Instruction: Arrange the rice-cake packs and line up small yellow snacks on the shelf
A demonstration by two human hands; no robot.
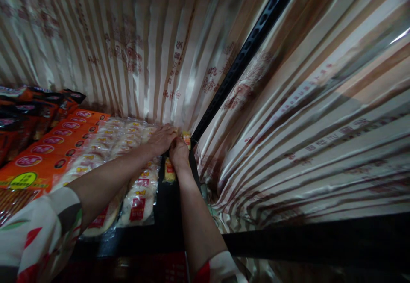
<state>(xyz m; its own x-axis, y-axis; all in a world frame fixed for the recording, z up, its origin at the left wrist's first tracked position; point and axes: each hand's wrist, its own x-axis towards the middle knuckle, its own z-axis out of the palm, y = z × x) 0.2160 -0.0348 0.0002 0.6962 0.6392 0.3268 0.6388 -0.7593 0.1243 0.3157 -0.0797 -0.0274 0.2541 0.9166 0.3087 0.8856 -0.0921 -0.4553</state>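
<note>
Head camera, far left: black-and-orange bags [38, 107] crowd together, cut off by the edge, their print too dim for me to read. Next to them runs a row of orange packs [48, 150], overlapping so that most show only an upper strip; brown sticks show through the nearest one. A patterned sleeve [48, 227] covers part of that corner.

Then come clear packs of pale rounds [137, 206] in rows, the left forearm lying across my sight of several. The left hand [162, 140] is palm down at the far end of these packs, fingers stretched forward and close together; its fingertips are lost beside the other hand, and I can't tell whether it grips anything. Touching or just beside it, the right hand [180, 154] is curled, fingers turned in, and whatever it may hold is hidden from me.

Small yellow packs stand out around the right hand: a near one [169, 169] on the black shelf [169, 223], partly covered by the hand, and a far one [186, 137] just beyond it, by the foot of a slotted black post [246, 52]. Pleated printed curtain [144, 52] hangs behind, its folds breaking up the lettering.
</note>
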